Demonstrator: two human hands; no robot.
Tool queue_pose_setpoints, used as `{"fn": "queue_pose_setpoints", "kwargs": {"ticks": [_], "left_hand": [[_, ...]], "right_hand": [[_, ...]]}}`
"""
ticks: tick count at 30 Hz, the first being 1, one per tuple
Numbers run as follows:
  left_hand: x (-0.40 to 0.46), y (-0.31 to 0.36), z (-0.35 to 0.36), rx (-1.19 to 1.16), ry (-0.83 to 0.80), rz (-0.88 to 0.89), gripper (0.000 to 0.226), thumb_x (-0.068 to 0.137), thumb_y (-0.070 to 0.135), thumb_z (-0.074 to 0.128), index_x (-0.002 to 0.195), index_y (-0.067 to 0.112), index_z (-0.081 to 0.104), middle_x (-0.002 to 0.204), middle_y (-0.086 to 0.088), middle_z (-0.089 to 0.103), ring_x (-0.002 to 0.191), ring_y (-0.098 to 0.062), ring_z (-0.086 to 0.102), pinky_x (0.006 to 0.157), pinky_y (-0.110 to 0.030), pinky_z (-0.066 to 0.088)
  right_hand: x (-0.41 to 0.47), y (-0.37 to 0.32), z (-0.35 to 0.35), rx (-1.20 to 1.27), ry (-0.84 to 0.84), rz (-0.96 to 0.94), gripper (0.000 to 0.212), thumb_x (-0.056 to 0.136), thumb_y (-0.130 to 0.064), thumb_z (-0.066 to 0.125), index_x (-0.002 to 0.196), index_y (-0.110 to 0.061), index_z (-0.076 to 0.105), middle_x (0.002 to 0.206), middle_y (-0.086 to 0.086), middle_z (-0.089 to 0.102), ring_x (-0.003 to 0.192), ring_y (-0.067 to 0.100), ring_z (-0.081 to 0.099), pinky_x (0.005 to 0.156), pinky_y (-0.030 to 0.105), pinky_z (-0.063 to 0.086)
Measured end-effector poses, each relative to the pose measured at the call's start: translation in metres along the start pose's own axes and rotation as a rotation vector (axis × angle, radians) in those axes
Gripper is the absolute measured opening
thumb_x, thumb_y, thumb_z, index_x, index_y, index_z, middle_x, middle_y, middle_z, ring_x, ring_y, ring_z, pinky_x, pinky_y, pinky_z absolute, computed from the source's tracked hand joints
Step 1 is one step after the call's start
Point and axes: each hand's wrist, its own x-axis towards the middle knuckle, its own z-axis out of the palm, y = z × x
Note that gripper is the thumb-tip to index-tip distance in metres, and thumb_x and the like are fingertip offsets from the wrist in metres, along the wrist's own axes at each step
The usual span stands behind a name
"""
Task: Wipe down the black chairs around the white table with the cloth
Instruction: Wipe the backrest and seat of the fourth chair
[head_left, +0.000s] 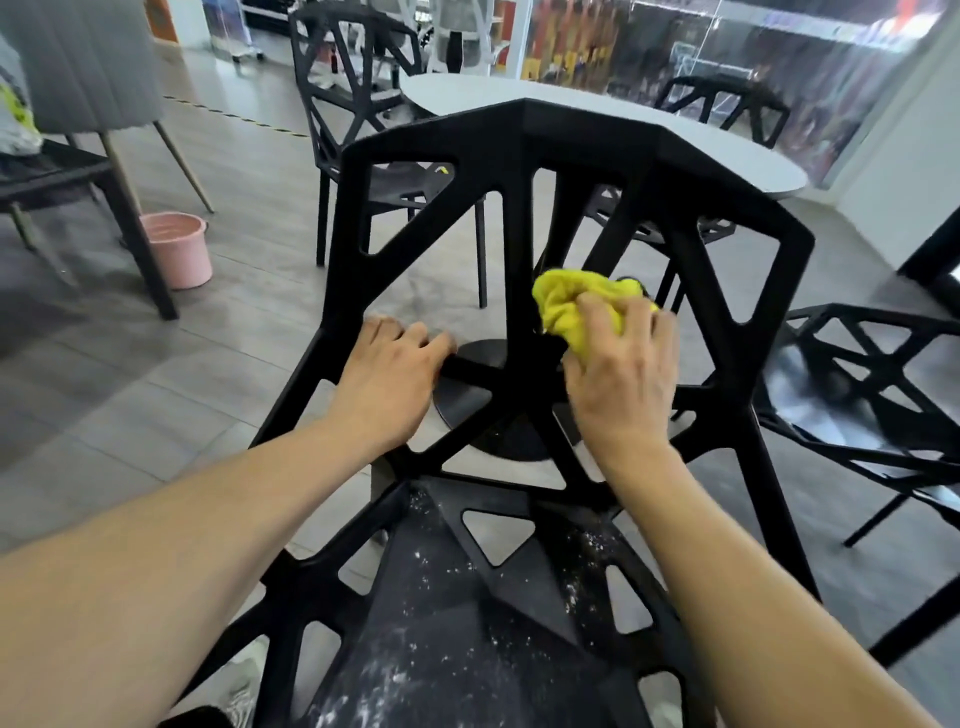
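Note:
A black lattice chair stands right in front of me, its backrest facing the white table. White dust speckles its seat. My right hand presses a bunched yellow cloth against a strut of the backrest. My left hand grips a lower strut of the same backrest. More black chairs stand around the table: one at the far left, one at the right, one at the far side.
A pink bucket sits on the grey plank floor at the left, beside a dark table leg and a grey upholstered chair. The white table's round black base shows through the backrest. Glass walls run behind.

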Motion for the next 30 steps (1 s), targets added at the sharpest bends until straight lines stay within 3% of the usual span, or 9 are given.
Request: {"fn": "queue_pose_setpoints", "kwargs": {"ticks": [2,5,10,13,16,21,23,26,30], "left_hand": [[0.000,0.002,-0.001,0.017,-0.015,-0.002,0.015,0.090,0.011,0.062,0.103,0.018,0.058,0.085,-0.007,0.061,0.086,-0.037,0.058,0.087,-0.042,0.026],[-0.002,0.003,-0.001,0.022,-0.044,-0.007,0.016,0.092,0.013,0.059,0.107,0.019,0.055,0.088,-0.006,0.060,0.091,-0.038,0.057,0.090,-0.043,0.026],[0.000,0.004,0.001,0.015,-0.020,-0.028,0.014,0.091,0.012,0.060,0.104,0.018,0.060,0.081,-0.007,0.060,0.083,-0.037,0.057,0.088,-0.043,0.029],[0.000,0.002,0.003,0.005,-0.001,-0.011,0.017,0.088,0.009,0.065,0.102,0.018,0.062,0.079,-0.005,0.058,0.078,-0.034,0.053,0.084,-0.041,0.029],[-0.002,0.002,0.001,-0.005,0.046,0.011,0.019,0.085,0.006,0.068,0.100,0.017,0.063,0.077,-0.005,0.057,0.076,-0.033,0.053,0.082,-0.040,0.030],[-0.002,0.005,-0.003,0.009,0.013,-0.002,0.027,0.084,0.007,0.067,0.106,0.019,0.058,0.084,-0.005,0.059,0.083,-0.036,0.057,0.087,-0.042,0.030],[-0.002,0.005,-0.002,0.010,-0.024,-0.021,0.025,0.086,0.009,0.064,0.107,0.020,0.058,0.086,-0.005,0.059,0.085,-0.036,0.057,0.089,-0.043,0.032],[0.000,0.006,-0.003,0.040,-0.012,-0.023,0.024,0.083,0.008,0.069,0.104,0.019,0.061,0.081,-0.006,0.059,0.079,-0.036,0.058,0.086,-0.043,0.031],[0.000,0.004,0.000,0.042,-0.012,-0.027,0.028,0.081,0.007,0.071,0.104,0.020,0.064,0.078,-0.004,0.058,0.076,-0.034,0.055,0.083,-0.041,0.029]], "right_hand": [[0.047,0.020,-0.017,-0.020,0.035,0.071,0.040,0.084,-0.015,0.062,0.124,-0.017,0.056,0.114,0.016,0.054,0.097,0.037,0.051,0.082,0.045,0.046],[0.076,0.035,-0.026,0.023,0.013,-0.030,0.042,0.088,-0.022,0.055,0.129,-0.015,0.052,0.122,0.015,0.050,0.109,0.037,0.047,0.091,0.049,0.045],[0.015,0.009,0.005,0.052,-0.049,0.002,0.053,0.081,-0.015,0.066,0.132,-0.007,0.053,0.123,0.020,0.053,0.100,0.038,0.050,0.085,0.046,0.045],[-0.046,-0.009,0.019,0.005,-0.107,-0.143,0.043,0.081,-0.007,0.068,0.123,-0.008,0.059,0.117,0.017,0.057,0.093,0.035,0.049,0.082,0.047,0.044],[-0.044,-0.003,0.013,-0.031,-0.135,-0.245,0.035,0.085,-0.007,0.066,0.119,-0.012,0.061,0.114,0.011,0.058,0.092,0.033,0.050,0.078,0.045,0.043],[0.051,0.023,-0.014,-0.125,0.065,-0.073,0.034,0.092,-0.010,0.056,0.125,-0.014,0.058,0.118,0.010,0.057,0.098,0.032,0.050,0.080,0.044,0.043],[0.070,0.022,-0.015,-0.129,0.063,-0.003,0.037,0.092,-0.012,0.054,0.129,-0.014,0.054,0.120,0.010,0.055,0.100,0.033,0.050,0.081,0.045,0.043],[0.044,0.008,-0.006,-0.119,-0.006,0.026,0.046,0.087,-0.014,0.058,0.132,-0.012,0.051,0.124,0.013,0.052,0.096,0.034,0.048,0.080,0.044,0.040],[-0.040,-0.008,0.009,-0.114,-0.137,-0.195,0.039,0.081,-0.008,0.061,0.120,-0.011,0.060,0.114,0.015,0.057,0.090,0.035,0.051,0.074,0.047,0.040]]}}
